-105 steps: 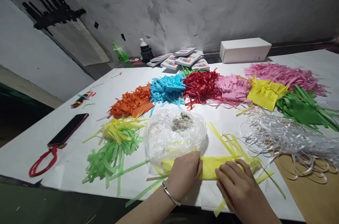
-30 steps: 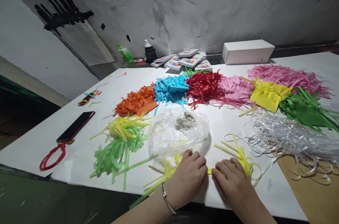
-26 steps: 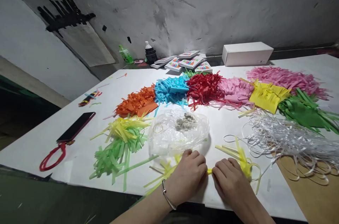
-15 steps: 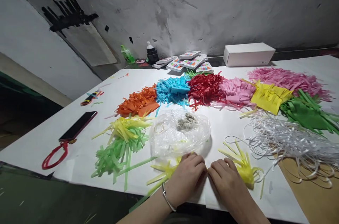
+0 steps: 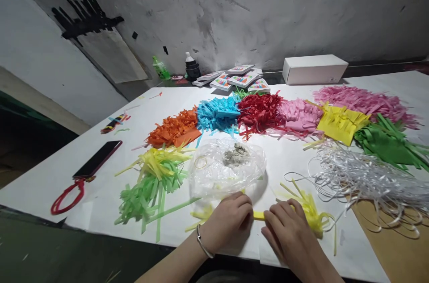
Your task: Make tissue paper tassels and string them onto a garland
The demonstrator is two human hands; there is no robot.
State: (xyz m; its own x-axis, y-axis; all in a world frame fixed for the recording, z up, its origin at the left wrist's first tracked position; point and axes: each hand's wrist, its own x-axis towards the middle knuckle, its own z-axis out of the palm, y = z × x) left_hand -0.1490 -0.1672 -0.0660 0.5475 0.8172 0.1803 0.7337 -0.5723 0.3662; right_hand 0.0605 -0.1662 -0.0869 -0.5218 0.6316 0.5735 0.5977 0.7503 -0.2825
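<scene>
A yellow paper tassel (image 5: 258, 215) lies low over the table's near edge, its rolled middle bridging the gap between my hands. My left hand (image 5: 231, 217), with a silver bangle at the wrist, is closed on its left part. My right hand (image 5: 286, 225) has its fingers curled on the other side. Yellow fringe strips spread out past both hands. Just beyond them sits a clear plastic bag (image 5: 208, 180) with a greyish clump (image 5: 237, 154) and a thin yellow ring on it. The fingertips are partly hidden.
Fringed paper bundles in orange (image 5: 177, 129), blue (image 5: 219, 113), red (image 5: 259, 113) and pink (image 5: 300, 115) form an arc behind. Light green fringe (image 5: 137, 198) and a phone (image 5: 97, 159) lie left. White ribbon (image 5: 365, 176) heaps right. Cards (image 5: 243, 78) and a white box (image 5: 315, 70) stand behind.
My hands have moved slightly apart, the left one leftward. A short yellow rolled section now shows between them, where the hands nearly met before.
</scene>
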